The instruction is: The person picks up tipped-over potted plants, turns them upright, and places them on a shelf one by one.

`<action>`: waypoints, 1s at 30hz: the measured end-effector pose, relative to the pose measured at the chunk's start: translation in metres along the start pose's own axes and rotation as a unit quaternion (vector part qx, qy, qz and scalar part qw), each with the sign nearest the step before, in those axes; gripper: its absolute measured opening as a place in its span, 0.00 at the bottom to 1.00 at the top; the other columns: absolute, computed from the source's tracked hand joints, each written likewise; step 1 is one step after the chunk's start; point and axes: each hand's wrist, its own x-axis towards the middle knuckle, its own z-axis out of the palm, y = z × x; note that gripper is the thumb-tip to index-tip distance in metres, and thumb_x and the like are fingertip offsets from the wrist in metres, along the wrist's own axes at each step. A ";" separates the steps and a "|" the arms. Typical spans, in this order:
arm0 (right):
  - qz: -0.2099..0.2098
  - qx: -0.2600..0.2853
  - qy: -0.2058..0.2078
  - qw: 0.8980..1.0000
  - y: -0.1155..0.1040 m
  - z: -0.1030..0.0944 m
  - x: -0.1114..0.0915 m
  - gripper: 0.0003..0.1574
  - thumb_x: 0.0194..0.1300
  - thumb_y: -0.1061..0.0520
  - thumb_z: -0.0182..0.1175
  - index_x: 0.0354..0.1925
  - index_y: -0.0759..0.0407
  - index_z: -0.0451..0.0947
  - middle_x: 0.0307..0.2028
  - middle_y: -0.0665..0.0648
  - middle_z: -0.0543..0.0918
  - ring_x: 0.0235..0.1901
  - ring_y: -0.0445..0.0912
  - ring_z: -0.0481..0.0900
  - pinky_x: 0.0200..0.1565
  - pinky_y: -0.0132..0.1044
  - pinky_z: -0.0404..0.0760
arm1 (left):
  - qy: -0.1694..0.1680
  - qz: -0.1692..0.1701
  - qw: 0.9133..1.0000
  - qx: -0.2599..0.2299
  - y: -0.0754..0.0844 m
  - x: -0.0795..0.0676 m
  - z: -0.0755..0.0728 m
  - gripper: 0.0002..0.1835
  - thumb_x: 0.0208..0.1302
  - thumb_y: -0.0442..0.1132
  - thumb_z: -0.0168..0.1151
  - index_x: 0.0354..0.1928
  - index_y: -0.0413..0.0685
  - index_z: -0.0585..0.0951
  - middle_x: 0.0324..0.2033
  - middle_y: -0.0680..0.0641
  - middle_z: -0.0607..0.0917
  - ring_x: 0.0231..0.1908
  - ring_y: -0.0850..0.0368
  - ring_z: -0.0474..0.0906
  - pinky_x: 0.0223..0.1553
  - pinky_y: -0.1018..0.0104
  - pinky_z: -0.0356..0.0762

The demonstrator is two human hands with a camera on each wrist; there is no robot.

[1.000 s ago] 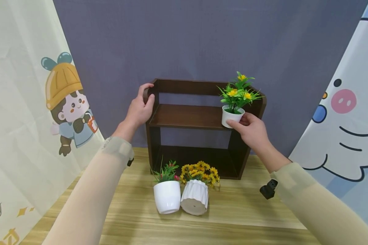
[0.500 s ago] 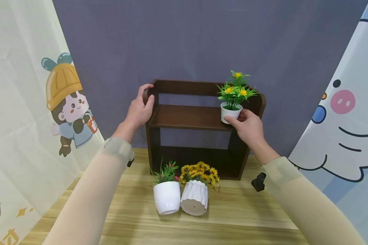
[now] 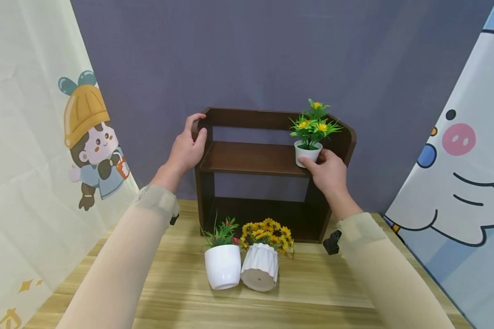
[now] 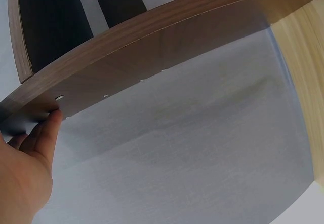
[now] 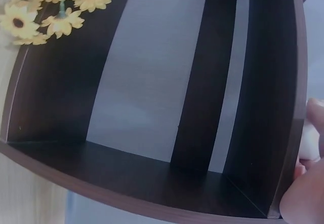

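In the head view, my left hand [image 3: 187, 146] grips the upper left side panel of a dark brown two-tier shelf [image 3: 251, 157]. The left wrist view shows its fingertips [image 4: 50, 125] against the panel's outer face. My right hand [image 3: 331, 173] holds a small white pot [image 3: 308, 153] with green leaves and yellow flowers, thumb in front and fingers behind. That pot is upright at the right end of the upper board; whether its base touches the board I cannot tell. Only a sliver of the white pot [image 5: 310, 143] shows in the right wrist view.
Before the shelf, on the wood-grain table [image 3: 181, 292], lie a smooth white pot [image 3: 223, 267] with grass and red flowers and a ribbed white pot [image 3: 260, 267] with yellow daisies, tipped with its base toward me. A grey-blue cloth [image 3: 271, 55] hangs behind.
My right hand has moved the yellow-flowered pot a little to the left and farther over the upper board. The left hand keeps its grip on the side panel.
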 end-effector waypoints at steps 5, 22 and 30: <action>0.014 -0.012 0.001 1.000 -0.003 0.002 0.002 0.45 0.75 0.36 0.69 0.74 0.64 0.75 0.70 0.67 0.83 0.67 0.64 0.80 0.67 0.61 0.80 | 0.001 0.000 1.000 -0.002 0.000 0.000 0.000 0.26 0.87 0.57 0.42 0.81 0.74 0.59 0.41 0.33 0.82 0.36 0.38 0.78 0.40 0.51 0.73; 0.040 -0.056 0.019 0.997 -0.012 0.002 0.007 0.39 0.76 0.37 0.69 0.68 0.65 0.80 0.65 0.68 0.86 0.60 0.64 0.82 0.63 0.59 0.82 | -0.001 0.000 1.000 -0.007 -0.001 0.002 0.001 0.26 0.87 0.58 0.41 0.82 0.75 0.59 0.36 0.36 0.80 0.32 0.40 0.77 0.37 0.52 0.73; 0.042 -0.059 0.013 0.997 -0.014 0.003 0.006 0.38 0.77 0.38 0.68 0.68 0.65 0.80 0.64 0.68 0.86 0.58 0.63 0.82 0.63 0.59 0.83 | -0.002 -0.002 1.000 -0.008 -0.003 0.002 0.000 0.26 0.87 0.59 0.40 0.81 0.76 0.59 0.35 0.36 0.79 0.32 0.40 0.76 0.37 0.52 0.73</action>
